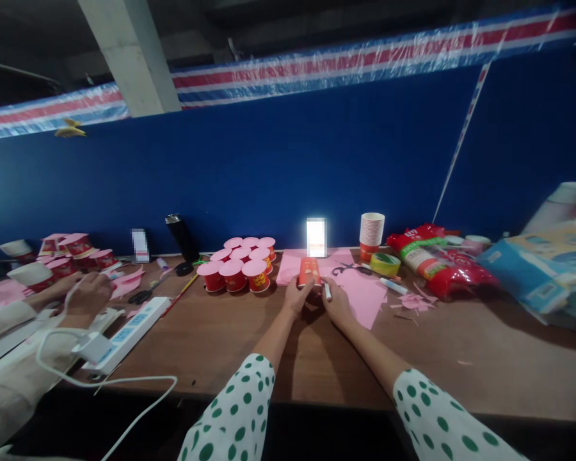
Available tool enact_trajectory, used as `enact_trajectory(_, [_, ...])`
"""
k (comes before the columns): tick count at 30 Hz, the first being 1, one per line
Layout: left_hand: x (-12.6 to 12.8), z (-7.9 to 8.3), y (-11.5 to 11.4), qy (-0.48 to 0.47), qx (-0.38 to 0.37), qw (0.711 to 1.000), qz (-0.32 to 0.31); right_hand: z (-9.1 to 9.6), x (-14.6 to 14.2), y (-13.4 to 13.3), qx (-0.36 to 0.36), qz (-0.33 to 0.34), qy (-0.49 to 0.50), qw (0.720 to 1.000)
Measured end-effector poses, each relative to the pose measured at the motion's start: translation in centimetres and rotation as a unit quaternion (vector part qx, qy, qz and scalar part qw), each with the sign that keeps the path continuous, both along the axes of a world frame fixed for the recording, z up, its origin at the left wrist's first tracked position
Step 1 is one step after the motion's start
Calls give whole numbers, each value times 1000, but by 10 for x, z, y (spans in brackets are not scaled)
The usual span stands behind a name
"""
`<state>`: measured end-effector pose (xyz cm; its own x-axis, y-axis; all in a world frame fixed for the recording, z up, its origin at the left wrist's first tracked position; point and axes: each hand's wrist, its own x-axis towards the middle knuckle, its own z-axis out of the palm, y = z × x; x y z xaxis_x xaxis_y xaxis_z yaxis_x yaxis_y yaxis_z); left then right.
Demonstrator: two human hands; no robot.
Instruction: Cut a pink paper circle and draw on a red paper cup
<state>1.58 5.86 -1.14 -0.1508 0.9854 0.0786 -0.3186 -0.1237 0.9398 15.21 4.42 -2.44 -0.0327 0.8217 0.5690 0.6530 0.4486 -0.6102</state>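
A red paper cup (309, 271) with a light pattern is held over the table, my left hand (297, 296) wrapped round its left side. Close by on the right, my right hand (338, 303) grips a small white pen-like stick (327, 292); whether this hand also touches the cup I cannot tell. Pink paper sheets (365, 298) lie behind and beside my hands, with dark-handled scissors (352, 268) on them. Left of my hands stands a group of red cups (233, 276) topped with pink paper discs (241, 254).
Behind my hands stands a bright phone (316, 237). To the right are stacked paper cups (372, 234), yellow tape (384, 264), a red plastic bag (441, 259) and a blue carton (542, 269). A co-worker's hands (86, 294) work at left near a power strip (129, 336).
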Motion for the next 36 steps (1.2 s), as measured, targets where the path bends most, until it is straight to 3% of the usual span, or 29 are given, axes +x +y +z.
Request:
enact_trajectory(10, [3, 5, -7, 58, 29, 998, 6, 2, 1, 0, 17, 3, 39, 999])
enact_trajectory(26, [-3, -12, 0, 34, 44, 998, 10, 2, 2, 0, 5, 49, 159, 986])
enact_trajectory(36, [-1, 1, -9, 54, 43, 998, -6, 6, 0, -3, -13, 70, 176, 982])
